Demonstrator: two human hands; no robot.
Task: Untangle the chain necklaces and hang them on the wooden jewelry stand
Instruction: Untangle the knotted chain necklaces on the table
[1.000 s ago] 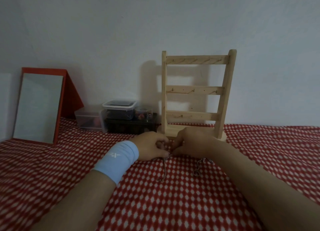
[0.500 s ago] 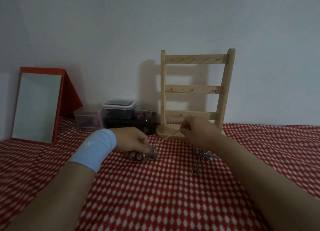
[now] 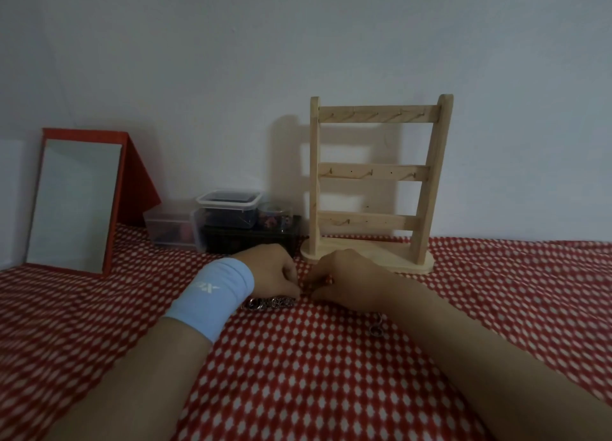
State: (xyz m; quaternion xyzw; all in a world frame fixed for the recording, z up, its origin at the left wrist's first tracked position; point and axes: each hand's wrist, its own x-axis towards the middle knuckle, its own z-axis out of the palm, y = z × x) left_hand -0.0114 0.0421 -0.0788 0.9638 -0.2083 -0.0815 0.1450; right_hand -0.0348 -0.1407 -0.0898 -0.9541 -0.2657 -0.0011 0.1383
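This looks like a home, a dressing corner in a private room. A red cloth with a white diamond print (image 3: 298,374) lies against a plain white wall (image 3: 298,60). On it stand a red-framed rectangular tabletop mirror (image 3: 76,202), clear plastic lidded storage boxes (image 3: 228,212) and a pale wooden ladder-shaped jewelry stand (image 3: 374,172).

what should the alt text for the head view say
The left hand and right hand pinch at tangled chain necklaces on a red-and-white cloth. Behind them stands a bare wooden jewelry stand, with plastic boxes and a red-framed mirror to its left.
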